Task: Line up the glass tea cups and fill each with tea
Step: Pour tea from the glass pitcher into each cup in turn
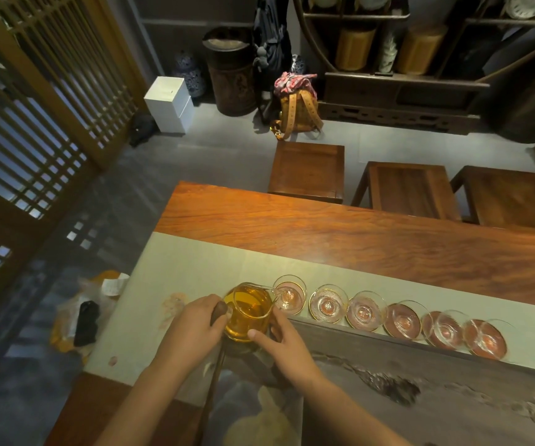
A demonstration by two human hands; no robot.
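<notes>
Several glass tea cups stand in a row on the pale table runner (195, 265), from the leftmost cup (289, 295) to the rightmost cup (486, 339); all look empty. A glass pitcher (248, 312) of amber tea is at the row's left end, its spout over the leftmost cup's rim. My left hand (195, 326) grips the pitcher's dark wooden handle. My right hand (284, 339) rests against the pitcher's right side, thumb on the glass.
A dark stone tea tray (437, 391) lies in front of the cups. Long dark tongs (210, 400) lie below the pitcher. Three wooden stools (308, 169) stand beyond the wooden table (356, 233). Bags lie on the floor at left.
</notes>
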